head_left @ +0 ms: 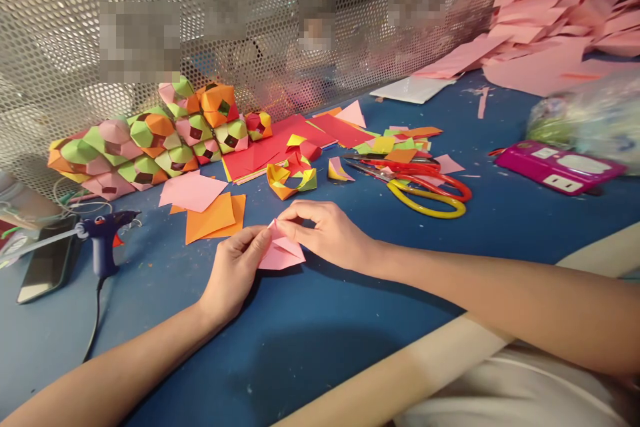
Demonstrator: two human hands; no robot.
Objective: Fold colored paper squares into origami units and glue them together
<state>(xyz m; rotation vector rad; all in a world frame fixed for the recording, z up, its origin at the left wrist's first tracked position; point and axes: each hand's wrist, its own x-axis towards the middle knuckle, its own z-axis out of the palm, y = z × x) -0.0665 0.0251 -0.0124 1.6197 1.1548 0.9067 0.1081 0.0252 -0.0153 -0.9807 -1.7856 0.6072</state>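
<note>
A partly folded piece of pink paper (281, 255) is between my hands, just above the blue table (320, 347). My left hand (237, 267) pinches its left side between thumb and fingers. At the paper's upper corner, the thumb and forefinger of my right hand (327, 233) are closed on it. Creases run across the sheet. Beyond my hands sit a yellow, red and green folded paper ring (291, 180) and a small folded paper unit (341, 170). Pink squares (194, 190) and orange squares (213, 219) lie to the left of them.
Folded paper balls (155, 133) are piled against a perforated metal screen (270, 20). A glue gun (103, 240) and a phone (47, 263) are at left. Red-handled and yellow-handled scissors (425, 199), a magenta power strip (560, 167) and pink paper scraps (545, 33) are at right.
</note>
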